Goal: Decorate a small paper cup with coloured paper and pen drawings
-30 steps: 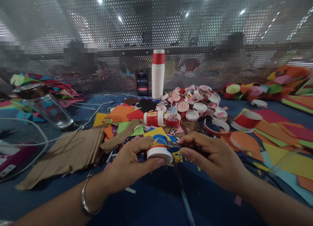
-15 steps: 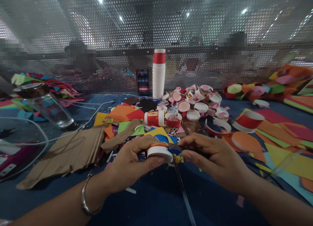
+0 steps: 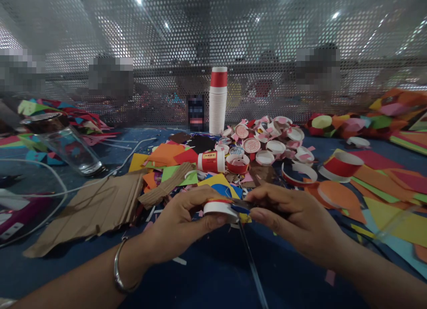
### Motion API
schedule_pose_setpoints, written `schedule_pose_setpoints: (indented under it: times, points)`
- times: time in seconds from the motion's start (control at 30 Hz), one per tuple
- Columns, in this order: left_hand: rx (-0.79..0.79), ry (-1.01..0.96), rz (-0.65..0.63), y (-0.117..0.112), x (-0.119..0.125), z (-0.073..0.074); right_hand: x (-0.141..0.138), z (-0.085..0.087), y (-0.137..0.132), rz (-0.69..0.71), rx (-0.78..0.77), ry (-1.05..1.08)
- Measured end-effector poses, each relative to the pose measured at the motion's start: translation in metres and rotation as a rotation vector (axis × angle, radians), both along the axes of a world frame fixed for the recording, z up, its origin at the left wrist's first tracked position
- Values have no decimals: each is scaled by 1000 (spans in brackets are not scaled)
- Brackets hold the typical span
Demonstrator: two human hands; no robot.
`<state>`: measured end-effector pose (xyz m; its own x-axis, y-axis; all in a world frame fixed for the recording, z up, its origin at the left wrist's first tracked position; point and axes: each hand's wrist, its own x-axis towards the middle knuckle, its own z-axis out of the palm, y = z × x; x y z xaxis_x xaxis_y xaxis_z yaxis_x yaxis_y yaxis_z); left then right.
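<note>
My left hand (image 3: 180,220) is closed around a cut-off paper cup bottom (image 3: 218,209), a shallow white ring with a red and yellow edge. The thumb presses on its near side and the fingers lie over the top. Close to its right, my right hand (image 3: 293,215) is closed on a dark tool that looks like scissors (image 3: 240,207). The blades touch the ring's right edge, and the handles are mostly hidden by the fingers. A thin shiny strip (image 3: 251,260) runs down from the ring toward me; I cannot make out what it is.
Cut cup bottoms (image 3: 251,145) and scraps lie piled beyond my hands, before a stack of paper cups (image 3: 218,108). Corrugated cardboard (image 3: 90,211), a glass bottle (image 3: 73,148) and a white cable (image 3: 63,184) lie left. Coloured paper (image 3: 393,215) spreads right; a perforated screen (image 3: 167,82) stands behind.
Both hands and the ring appear slightly farther right along with the whole view. The ring is tilted a little differently, and both hands keep their hold.
</note>
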<state>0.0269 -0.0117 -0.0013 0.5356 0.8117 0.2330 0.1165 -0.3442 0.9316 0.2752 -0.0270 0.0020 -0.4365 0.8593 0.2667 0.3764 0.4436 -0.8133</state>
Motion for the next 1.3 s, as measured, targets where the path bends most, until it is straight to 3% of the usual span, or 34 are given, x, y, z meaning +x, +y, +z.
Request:
schedule_pose_setpoints:
  times: [0.53, 0.83, 1.3]
  points:
    - [-56, -12, -79, 4, -1, 3, 1, 0, 0, 8, 17, -8]
    - [-200, -29, -63, 6, -8, -1, 1, 3, 1, -28, -4, 49]
    - [116, 46, 37, 2, -7, 7, 2, 4, 0, -11, -7, 25]
